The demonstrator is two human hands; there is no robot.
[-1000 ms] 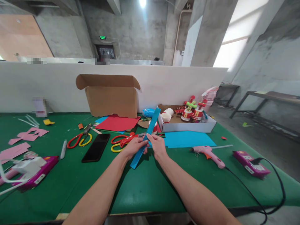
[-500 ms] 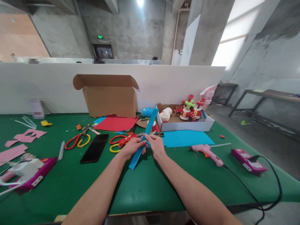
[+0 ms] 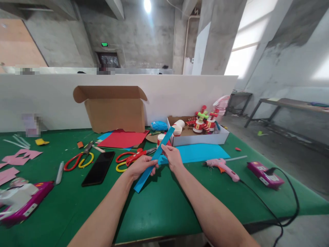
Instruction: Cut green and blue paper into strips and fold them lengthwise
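Note:
A long blue paper strip (image 3: 144,179) runs diagonally between my hands above the green table. My left hand (image 3: 141,167) pinches it a little below its middle. Higher up, the fingers of my right hand (image 3: 172,157) are closed on the same strip. Behind my left hand lie scissors with red and yellow handles (image 3: 132,157), partly covered by the hand. A blue paper sheet (image 3: 200,153) rests flat on the table behind my right hand. Just past the strip's upper end stands a red and white paper cup (image 3: 161,138), partly hidden.
A pink glue gun (image 3: 226,168) and a purple power block (image 3: 265,175) with a black cable lie to the right. At the back stands a white box (image 3: 203,139) of cups and springs. Left are a black phone (image 3: 98,168), a second pair of scissors (image 3: 79,160) and red paper (image 3: 123,139).
The view has turned slightly to the right, so the scene shifts left. The blue strip tilts further over, and my hands sit slightly farther apart along it.

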